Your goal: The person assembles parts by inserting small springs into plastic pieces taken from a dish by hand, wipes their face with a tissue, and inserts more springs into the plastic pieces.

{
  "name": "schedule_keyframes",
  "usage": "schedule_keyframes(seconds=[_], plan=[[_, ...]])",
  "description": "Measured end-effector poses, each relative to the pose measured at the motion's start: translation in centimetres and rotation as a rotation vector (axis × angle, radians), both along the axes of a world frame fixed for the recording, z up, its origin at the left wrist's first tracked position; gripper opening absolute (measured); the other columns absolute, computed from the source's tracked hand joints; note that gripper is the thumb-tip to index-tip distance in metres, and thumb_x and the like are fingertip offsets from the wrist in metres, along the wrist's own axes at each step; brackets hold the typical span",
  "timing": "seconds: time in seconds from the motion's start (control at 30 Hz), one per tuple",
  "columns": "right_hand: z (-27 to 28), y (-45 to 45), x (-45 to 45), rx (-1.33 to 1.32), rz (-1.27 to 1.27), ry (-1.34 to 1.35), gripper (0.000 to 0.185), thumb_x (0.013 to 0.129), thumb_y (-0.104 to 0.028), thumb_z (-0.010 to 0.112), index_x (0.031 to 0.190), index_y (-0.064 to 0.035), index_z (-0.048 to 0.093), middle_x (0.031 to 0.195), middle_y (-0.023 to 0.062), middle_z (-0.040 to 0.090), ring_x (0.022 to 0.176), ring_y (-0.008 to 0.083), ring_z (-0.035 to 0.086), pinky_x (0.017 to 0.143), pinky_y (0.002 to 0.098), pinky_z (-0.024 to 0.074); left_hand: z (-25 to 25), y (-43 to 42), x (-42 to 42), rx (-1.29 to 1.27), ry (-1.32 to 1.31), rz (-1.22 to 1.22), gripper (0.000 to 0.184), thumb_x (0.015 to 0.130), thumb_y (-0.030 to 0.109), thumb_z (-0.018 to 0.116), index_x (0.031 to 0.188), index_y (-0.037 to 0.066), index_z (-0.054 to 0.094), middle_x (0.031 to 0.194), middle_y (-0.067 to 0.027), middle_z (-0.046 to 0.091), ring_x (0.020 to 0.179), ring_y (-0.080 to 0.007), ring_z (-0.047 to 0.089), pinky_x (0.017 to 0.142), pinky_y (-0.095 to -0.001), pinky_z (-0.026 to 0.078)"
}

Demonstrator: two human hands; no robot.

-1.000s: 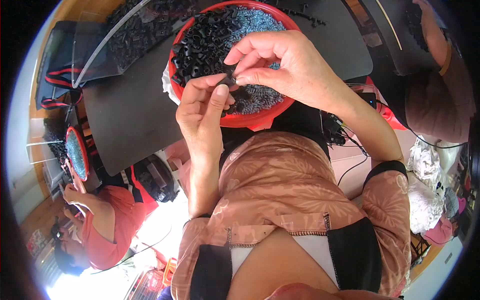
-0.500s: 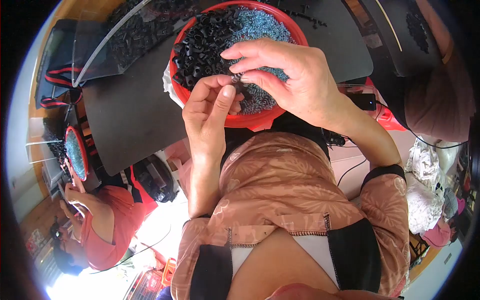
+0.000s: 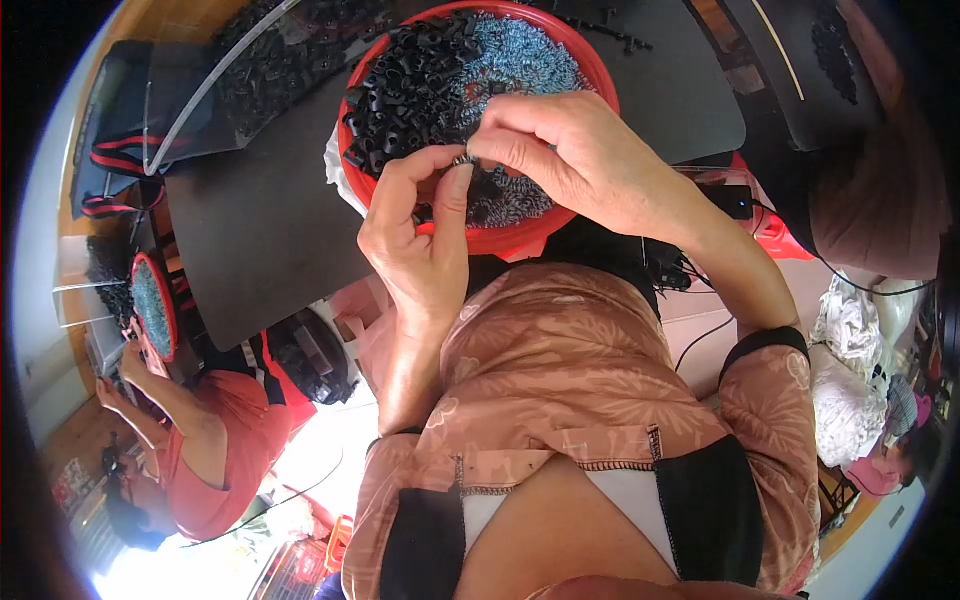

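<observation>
Above the near part of a red basin (image 3: 606,85), my two hands meet at the fingertips. My left hand (image 3: 410,235) pinches a small metal coil spring (image 3: 462,160) between thumb and forefinger. A bit of black plastic shows by its curled lower fingers; whether it is held I cannot tell. Thumb and forefinger of my right hand (image 3: 575,155) are pressed together at the spring's upper end, and what lies between them is hidden. Inside the basin, black plastic fittings (image 3: 400,95) are heaped on the left and loose metal springs (image 3: 525,60) on the right.
The basin stands at the edge of a dark table (image 3: 270,230). More black parts (image 3: 270,80) lie behind a clear panel. At left, a co-worker in a red top (image 3: 225,450) sits by another red basin (image 3: 153,305). A black device (image 3: 735,202) with a cable is at right.
My right hand has shifted slightly down, its fingers closing from a wider spread into a tight pinch. My left hand has turned, bringing the spring into clearer view. The co-worker's arms have moved.
</observation>
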State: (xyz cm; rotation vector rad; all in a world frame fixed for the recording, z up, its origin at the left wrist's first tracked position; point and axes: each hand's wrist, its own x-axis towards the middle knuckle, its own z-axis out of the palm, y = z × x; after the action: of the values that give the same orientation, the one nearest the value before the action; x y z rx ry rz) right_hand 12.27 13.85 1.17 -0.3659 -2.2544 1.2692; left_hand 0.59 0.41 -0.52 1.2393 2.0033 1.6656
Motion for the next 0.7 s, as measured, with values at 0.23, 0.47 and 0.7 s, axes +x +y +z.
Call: schedule_keyframes(seconds=[0.23, 0.47, 0.7], plan=[[0.2, 0.0, 0.4, 0.063, 0.023, 0.043, 0.021, 0.092, -0.02, 0.063, 0.085, 0.0001, 0.058, 0.071, 0.0171, 0.061, 0.068, 0.038, 0.061, 0.058, 0.0433, 0.046, 0.8, 0.2, 0.3, -0.061, 0.239, 0.017, 0.006, 0.088, -0.001, 0.065, 0.094, 0.0, 0.064, 0.085, -0.0085, 0.064, 0.072, -0.0168, 0.06, 0.065, -0.0284, 0.048], [0.1, -0.4, 1.1, 0.145, -0.022, 0.033, 0.023, 0.091, -0.019, 0.064, 0.084, 0.0008, 0.056, 0.07, 0.0175, 0.061, 0.069, 0.0387, 0.061, 0.059, 0.0445, 0.0456, 0.6, 0.5, 0.7, -0.075, 0.164, -0.021, 0.006, 0.088, -0.002, 0.064, 0.094, 0.0, 0.063, 0.086, -0.0095, 0.064, 0.074, -0.0203, 0.061, 0.067, -0.0302, 0.048], [0.0, -0.7, 1.0, 0.166, -0.028, 0.031, 0.02, 0.088, -0.017, 0.066, 0.084, -0.0003, 0.056, 0.077, 0.0162, 0.059, 0.075, 0.0349, 0.06, 0.063, 0.0419, 0.0467, 0.8, 0.8, 0.7, -0.071, 0.183, -0.028, 0.004, 0.092, 0.0, 0.06, 0.094, -0.001, 0.063, 0.084, -0.0089, 0.063, 0.075, -0.0174, 0.06, 0.068, -0.0281, 0.047]])
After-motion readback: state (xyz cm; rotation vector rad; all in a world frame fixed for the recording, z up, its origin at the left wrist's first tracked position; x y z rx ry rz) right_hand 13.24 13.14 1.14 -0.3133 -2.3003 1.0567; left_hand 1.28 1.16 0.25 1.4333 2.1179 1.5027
